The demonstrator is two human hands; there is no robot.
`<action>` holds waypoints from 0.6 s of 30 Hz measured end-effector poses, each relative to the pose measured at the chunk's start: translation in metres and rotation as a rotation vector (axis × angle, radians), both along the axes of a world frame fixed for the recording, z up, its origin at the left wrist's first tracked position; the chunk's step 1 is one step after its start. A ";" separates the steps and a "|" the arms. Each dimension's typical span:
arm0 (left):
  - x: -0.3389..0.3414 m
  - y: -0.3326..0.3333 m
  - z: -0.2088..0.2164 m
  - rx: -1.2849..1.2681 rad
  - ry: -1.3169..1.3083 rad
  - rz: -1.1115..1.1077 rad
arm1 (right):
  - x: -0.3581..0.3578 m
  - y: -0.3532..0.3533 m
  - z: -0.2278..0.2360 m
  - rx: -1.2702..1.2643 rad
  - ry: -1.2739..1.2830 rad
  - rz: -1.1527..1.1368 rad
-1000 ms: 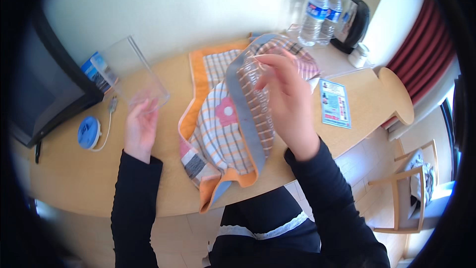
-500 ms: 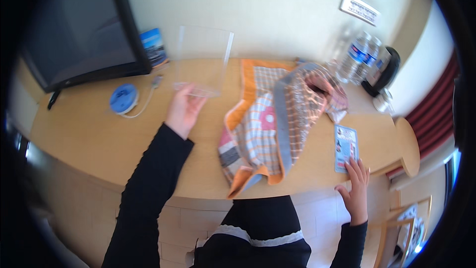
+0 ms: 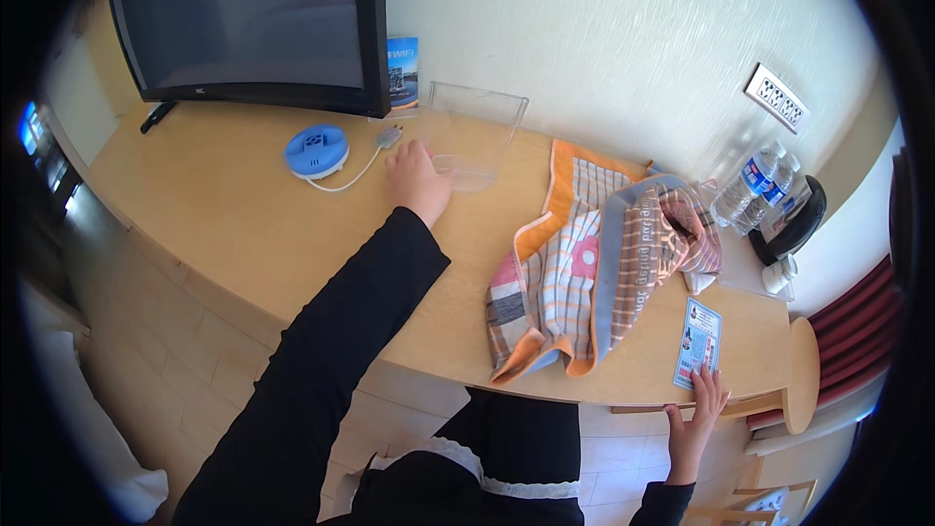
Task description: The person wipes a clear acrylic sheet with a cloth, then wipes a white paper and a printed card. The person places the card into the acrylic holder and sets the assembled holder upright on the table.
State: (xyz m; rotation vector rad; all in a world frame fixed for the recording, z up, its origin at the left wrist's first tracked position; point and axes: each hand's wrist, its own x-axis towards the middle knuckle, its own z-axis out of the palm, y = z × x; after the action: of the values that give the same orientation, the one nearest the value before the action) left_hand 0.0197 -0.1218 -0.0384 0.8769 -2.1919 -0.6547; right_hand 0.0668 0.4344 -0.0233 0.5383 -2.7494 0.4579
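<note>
My left hand (image 3: 419, 180) reaches across the table and grips the lower left edge of a clear plastic display stand (image 3: 477, 117), which stands upright near the wall; its fingers are partly hidden behind the hand. At the table's front edge on the right, my right hand (image 3: 696, 419) has its fingers apart, the fingertips at the near end of a light blue printed card (image 3: 698, 341) lying flat. Between the hands lies a crumpled checked cloth (image 3: 584, 273) with orange and grey borders.
A black television (image 3: 253, 19) stands at the left, with a blue leaflet (image 3: 402, 73) beside it. A round blue device (image 3: 317, 149) with a white cable lies left of my hand. Water bottles (image 3: 750, 187) and a black kettle (image 3: 794, 219) stand at the back right, near a small white cup (image 3: 779, 275).
My left hand has brought the clear stand down onto the table near the leaflet. The view has turned to the left. My right hand stays at the card.
</note>
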 end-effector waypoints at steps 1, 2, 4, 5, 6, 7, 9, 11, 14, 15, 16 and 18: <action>0.002 0.003 0.006 -0.018 -0.056 0.001 | 0.000 0.001 -0.001 -0.008 0.005 -0.002; 0.004 0.005 0.011 0.011 -0.085 0.020 | -0.001 0.003 -0.003 -0.012 0.011 0.001; 0.007 0.007 0.021 0.066 -0.138 0.057 | -0.003 0.005 -0.006 -0.026 0.027 0.007; 0.006 0.008 0.018 0.029 -0.110 0.090 | -0.002 0.005 -0.008 -0.025 0.071 0.024; 0.005 0.007 0.014 -0.009 -0.080 0.126 | -0.002 0.004 -0.010 -0.025 0.116 0.044; 0.004 0.005 0.010 -0.047 -0.050 0.163 | -0.002 0.004 -0.013 -0.025 0.162 0.064; 0.001 0.005 0.004 -0.133 -0.003 0.263 | 0.000 0.012 -0.032 -0.043 0.282 0.141; 0.001 0.004 0.002 -0.156 0.083 0.321 | -0.001 0.018 -0.046 -0.192 0.338 0.159; 0.006 0.025 0.025 -0.023 0.301 0.129 | 0.004 0.007 -0.042 -0.705 0.361 -0.076; 0.011 0.039 0.037 0.054 0.387 -0.064 | -0.003 0.009 -0.041 -0.956 0.383 -0.249; 0.019 0.053 0.048 0.124 0.461 -0.258 | -0.012 -0.010 -0.018 -1.060 0.440 -0.199; 0.024 0.103 0.066 0.649 0.644 -0.843 | -0.030 -0.058 0.026 -1.263 0.362 0.135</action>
State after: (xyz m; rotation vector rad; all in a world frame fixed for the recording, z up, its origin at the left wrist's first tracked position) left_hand 0.0434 -0.0191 0.0274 -0.0819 -1.6718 -1.8211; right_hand 0.0363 0.3760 0.0026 0.3744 -1.5979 1.6993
